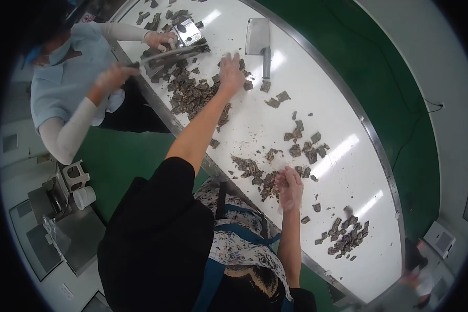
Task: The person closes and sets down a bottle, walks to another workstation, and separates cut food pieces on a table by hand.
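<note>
Dark brown, flaky pieces lie scattered over a long white table [255, 122]. My left hand [231, 75] reaches far across, fingers spread, touching the right edge of a large heap of pieces [190, 96]. Nearer to me, my right hand [289, 187], in a thin clear glove, rests at the right side of a smaller heap [265, 184]; its fingers are bent together and what they hold, if anything, is hidden. A cleaver [257, 39] with a grey handle lies beyond my left hand. At the right is a separate cluster of diamond-shaped pieces [348, 236].
Across to the left, a co-worker [75, 78] in light blue moves a long blade [174, 53] over the heap beside a metal block [188, 32]. A white bucket [84, 197] and a stool [76, 176] stand on the green floor. Another person [418, 278] is at the lower right.
</note>
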Demonstrator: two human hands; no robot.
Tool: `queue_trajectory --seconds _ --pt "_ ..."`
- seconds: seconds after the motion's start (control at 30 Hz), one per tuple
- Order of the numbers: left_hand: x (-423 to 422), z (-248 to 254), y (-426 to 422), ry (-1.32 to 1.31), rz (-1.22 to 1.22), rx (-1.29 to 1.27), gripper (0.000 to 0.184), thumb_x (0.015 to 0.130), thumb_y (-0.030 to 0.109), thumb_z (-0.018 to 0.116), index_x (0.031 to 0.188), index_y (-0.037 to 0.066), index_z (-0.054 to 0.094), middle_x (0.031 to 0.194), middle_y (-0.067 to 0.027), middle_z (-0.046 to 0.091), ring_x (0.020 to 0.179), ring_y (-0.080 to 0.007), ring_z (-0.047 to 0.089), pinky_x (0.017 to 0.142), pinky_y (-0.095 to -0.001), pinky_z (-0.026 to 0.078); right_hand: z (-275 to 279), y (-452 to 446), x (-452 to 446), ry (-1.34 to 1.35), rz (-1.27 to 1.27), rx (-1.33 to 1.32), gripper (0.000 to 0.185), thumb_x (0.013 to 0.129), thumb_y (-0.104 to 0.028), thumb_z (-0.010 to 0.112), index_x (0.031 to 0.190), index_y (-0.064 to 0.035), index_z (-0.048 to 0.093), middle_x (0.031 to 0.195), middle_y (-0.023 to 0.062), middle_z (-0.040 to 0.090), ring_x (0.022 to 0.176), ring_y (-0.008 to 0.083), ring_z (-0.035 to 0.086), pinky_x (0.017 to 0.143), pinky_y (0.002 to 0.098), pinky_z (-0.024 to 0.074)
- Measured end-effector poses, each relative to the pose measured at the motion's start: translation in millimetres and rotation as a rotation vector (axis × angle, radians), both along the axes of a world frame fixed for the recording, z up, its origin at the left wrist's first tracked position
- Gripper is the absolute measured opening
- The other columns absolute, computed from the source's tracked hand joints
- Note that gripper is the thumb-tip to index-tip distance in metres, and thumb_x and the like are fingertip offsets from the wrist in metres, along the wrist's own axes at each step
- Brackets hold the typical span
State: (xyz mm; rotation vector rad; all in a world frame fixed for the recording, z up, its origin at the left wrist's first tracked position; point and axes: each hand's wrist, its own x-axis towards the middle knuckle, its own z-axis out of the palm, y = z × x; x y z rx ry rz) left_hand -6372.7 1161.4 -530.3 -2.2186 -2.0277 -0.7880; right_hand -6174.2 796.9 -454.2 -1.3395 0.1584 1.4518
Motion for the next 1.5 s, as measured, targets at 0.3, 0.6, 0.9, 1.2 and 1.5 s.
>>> queue_trajectory --seconds 0.3,0.6,0.9,1.2,1.5 --pt "8.9 44.0 -118.2 -0.316 -0.332 -0.530 0.034 0.081 0.008 0.074 0.113 0.007 0.065 0.108 -0.0147 0.058 0.100 -0.0316 0.061 0.088 -0.0383 0.051 -19.1 2.8 4.0 -0.006 0.067 -0.049 0.026 0.096 -0.016 0.066 0.117 -0.0013 0.063 0.097 0.0107 0.070 0.078 0.0169 0.067 0.070 0.0295 0.0580" --pt "7.7 28.7 -160.4 -0.369 -0.211 -0.381 0.027 0.078 0.005 0.075 0.100 0.004 0.060 0.111 -0.0163 0.056 0.095 -0.0334 0.063 0.083 -0.0395 0.052 -7.8 15.2 5.0 -0.045 0.106 -0.014 0.027 0.094 -0.015 0.067 0.117 -0.0014 0.063 0.097 0.0099 0.069 0.080 0.0162 0.067 0.072 0.0297 0.0571" --pt "-2.8 40.8 -172.3 -0.375 -0.325 -0.588 0.027 0.080 0.003 0.070 0.106 0.006 0.067 0.109 -0.0166 0.060 0.104 -0.0300 0.063 0.086 -0.0375 0.052 -16.1 -3.2 -3.9 -0.056 0.111 0.004 0.025 0.095 -0.017 0.067 0.116 -0.0029 0.064 0.097 0.0097 0.070 0.080 0.0159 0.067 0.071 0.0296 0.0574" --pt "-16.7 25.3 -195.0 -1.021 -0.250 -0.608 0.033 0.081 0.001 0.071 0.114 0.003 0.070 0.115 -0.0103 0.067 0.091 -0.0195 0.068 0.084 -0.0264 0.053 -3.3 15.7 -23.9 -0.015 0.135 0.060 0.028 0.096 -0.017 0.065 0.118 -0.0016 0.062 0.103 0.0113 0.069 0.082 0.0160 0.067 0.074 0.0293 0.0584" --pt "17.2 102.2 -258.1 -0.925 -0.461 -0.789 0.032 0.090 0.008 0.066 0.119 -0.004 0.067 0.126 -0.0124 0.065 0.111 -0.0181 0.063 0.097 -0.0307 0.050 -2.4 56.7 -48.5 -0.037 0.095 0.195 0.041 0.091 -0.012 0.070 0.129 -0.0020 0.057 0.105 0.0071 0.064 0.092 0.0180 0.066 0.078 0.0303 0.0587"
